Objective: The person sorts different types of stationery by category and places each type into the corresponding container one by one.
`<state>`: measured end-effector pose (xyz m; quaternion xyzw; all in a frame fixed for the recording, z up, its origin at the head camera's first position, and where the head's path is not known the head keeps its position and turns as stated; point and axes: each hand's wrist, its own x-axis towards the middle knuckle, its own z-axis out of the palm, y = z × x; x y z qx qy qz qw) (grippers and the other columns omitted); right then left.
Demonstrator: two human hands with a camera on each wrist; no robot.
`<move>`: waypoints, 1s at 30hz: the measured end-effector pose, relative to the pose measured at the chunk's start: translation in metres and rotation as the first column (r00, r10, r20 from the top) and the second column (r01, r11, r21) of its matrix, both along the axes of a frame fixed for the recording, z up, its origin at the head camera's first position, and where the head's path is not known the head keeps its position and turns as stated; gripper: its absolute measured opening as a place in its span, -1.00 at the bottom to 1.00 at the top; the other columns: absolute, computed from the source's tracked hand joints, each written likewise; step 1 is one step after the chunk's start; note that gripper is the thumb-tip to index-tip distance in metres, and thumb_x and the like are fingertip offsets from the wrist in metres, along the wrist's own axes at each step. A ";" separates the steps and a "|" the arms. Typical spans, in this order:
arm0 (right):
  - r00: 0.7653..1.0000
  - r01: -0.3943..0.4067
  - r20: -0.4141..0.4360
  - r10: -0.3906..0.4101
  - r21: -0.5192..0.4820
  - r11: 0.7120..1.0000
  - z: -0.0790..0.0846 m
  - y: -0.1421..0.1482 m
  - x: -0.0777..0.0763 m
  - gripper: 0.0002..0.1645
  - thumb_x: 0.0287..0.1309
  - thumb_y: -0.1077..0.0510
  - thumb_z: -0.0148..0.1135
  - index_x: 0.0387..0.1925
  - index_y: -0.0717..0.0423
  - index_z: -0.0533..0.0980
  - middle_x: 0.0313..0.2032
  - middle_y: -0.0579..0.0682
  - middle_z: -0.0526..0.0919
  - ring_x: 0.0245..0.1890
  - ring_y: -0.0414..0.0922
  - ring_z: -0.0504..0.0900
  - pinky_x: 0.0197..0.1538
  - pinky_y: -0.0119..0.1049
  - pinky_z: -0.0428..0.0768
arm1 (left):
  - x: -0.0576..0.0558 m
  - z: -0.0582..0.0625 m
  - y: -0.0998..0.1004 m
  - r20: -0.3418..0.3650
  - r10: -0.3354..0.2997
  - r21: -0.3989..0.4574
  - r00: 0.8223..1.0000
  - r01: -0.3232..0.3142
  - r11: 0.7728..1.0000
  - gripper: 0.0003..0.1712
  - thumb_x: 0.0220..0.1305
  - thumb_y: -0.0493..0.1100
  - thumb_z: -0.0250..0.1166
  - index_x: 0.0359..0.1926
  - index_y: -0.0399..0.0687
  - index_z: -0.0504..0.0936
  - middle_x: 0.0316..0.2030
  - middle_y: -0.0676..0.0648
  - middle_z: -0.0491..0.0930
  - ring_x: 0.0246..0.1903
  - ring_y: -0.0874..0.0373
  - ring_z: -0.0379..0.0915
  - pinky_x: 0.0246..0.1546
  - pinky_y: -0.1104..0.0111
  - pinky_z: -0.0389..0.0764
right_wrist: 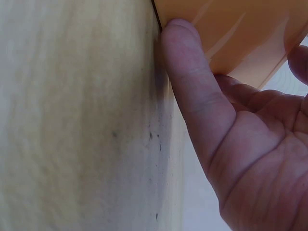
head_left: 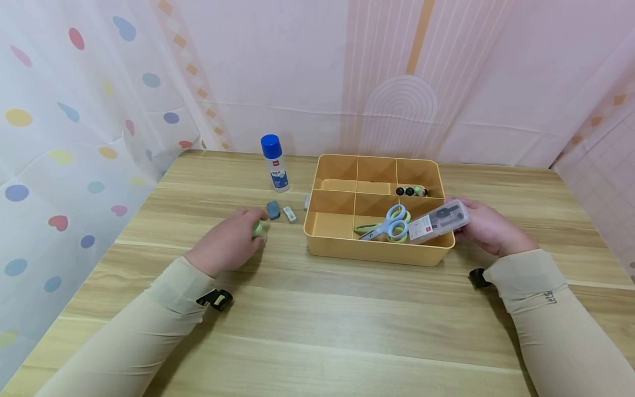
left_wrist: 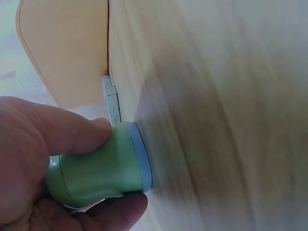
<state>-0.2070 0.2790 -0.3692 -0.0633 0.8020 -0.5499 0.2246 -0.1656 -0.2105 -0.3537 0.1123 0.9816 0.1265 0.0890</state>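
The left hand [head_left: 230, 240] grips a green object [left_wrist: 98, 168] with a blue rim, thumb on 1 side and fingers on the other; the object sits at the table [head_left: 347, 331], left of the orange box [head_left: 374, 252], its rim end down near the wood. The right hand [head_left: 488, 226] is at the box's right end, its fingers extended and touching the outer wall. The box has 2 rows of compartments. In the front row, 1 pair of blue scissors [head_left: 389, 225] lies over green handles [head_left: 399, 237], and a clear case [head_left: 441, 219] with dark parts inside leans beside them, tilted, its upper end over the right rim. Small black-ended items [head_left: 409, 191] lie in the back right compartment. Left of the box, a grey block [head_left: 273, 210] and a white block [head_left: 290, 214] lie near each other, just beyond the left hand's fingertips, with 1 more pale piece [head_left: 307, 202] close against the box's left wall. Behind them a bottle [head_left: 275, 165] with a blue cap stands upright. Printed curtains [head_left: 278, 71] hang behind the table.
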 end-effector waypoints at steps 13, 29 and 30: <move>1.000 0.013 -0.003 -0.013 -0.021 1.000 -0.002 0.000 -0.001 -0.18 0.68 -0.07 -0.29 0.59 0.49 -0.05 -0.05 -0.19 0.73 -0.15 -0.41 0.68 -0.08 -0.40 0.72 | 0.001 0.001 0.000 -0.005 0.014 0.011 1.000 -0.014 1.000 -0.48 0.53 -0.14 0.19 0.42 -0.15 0.41 0.33 -0.37 0.45 0.09 -0.16 0.56 0.23 -0.19 0.60; 1.000 0.018 -0.003 -0.018 -0.015 1.000 -0.003 0.001 -0.001 -0.18 0.67 -0.09 -0.29 0.60 0.46 -0.05 -0.09 -0.24 0.73 -0.16 -0.39 0.67 -0.09 -0.40 0.71 | 0.008 0.019 0.013 -0.065 -0.024 0.082 0.998 0.029 0.996 -0.55 0.53 -0.13 0.17 0.35 -0.10 0.45 0.23 -0.23 0.48 -0.02 -0.08 0.50 0.05 -0.02 0.63; 1.000 0.018 -0.002 -0.018 -0.015 1.000 -0.003 0.001 -0.001 -0.18 0.67 -0.09 -0.29 0.60 0.46 -0.05 -0.09 -0.23 0.73 -0.16 -0.39 0.67 -0.09 -0.40 0.71 | 0.008 0.020 0.014 -0.071 -0.028 0.086 0.997 0.034 0.996 -0.56 0.53 -0.14 0.17 0.35 -0.10 0.45 0.21 -0.22 0.48 -0.04 -0.08 0.51 0.03 -0.01 0.63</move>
